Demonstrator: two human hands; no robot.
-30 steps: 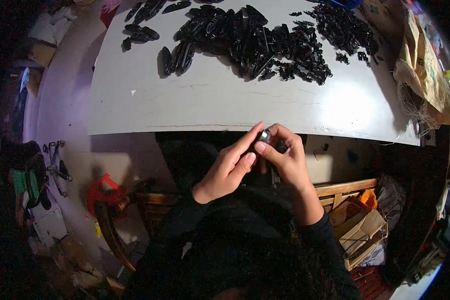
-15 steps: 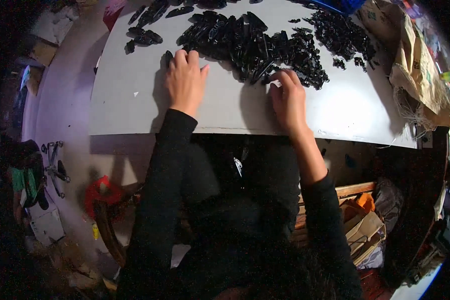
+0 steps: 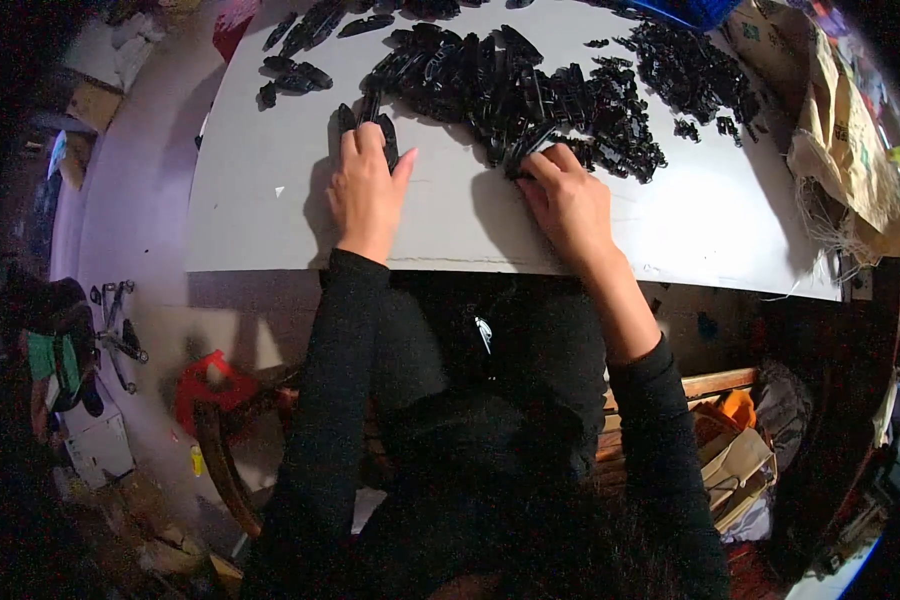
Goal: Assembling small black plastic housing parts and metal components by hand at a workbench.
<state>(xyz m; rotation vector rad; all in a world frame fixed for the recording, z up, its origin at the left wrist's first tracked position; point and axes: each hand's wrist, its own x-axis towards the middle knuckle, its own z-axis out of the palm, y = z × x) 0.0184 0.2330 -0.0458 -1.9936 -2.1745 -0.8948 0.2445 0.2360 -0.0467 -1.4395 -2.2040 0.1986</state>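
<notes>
Long black plastic pieces lie under and around the fingers of my left hand [image 3: 367, 195], which curl down over them while the thumb stands off to the side. One narrow black piece [image 3: 346, 118] shows left of those fingers. My right hand [image 3: 573, 195] pinches a black plastic piece [image 3: 523, 152] at the front edge of the large heap of black parts [image 3: 460, 85]. Its fingertips are partly hidden by the hand and the dark parts.
A heap of smaller black parts [image 3: 685, 75] lies at the far right of the white table [image 3: 450, 225]. More long black pieces [image 3: 298, 75] lie far left. A frayed woven sack [image 3: 840, 150] hangs at the right edge, near a blue container [image 3: 685, 12].
My left hand has drawn slightly nearer to me, with black pieces now showing around its fingers. My right hand has shifted left and closed on a piece at the heap's front.
</notes>
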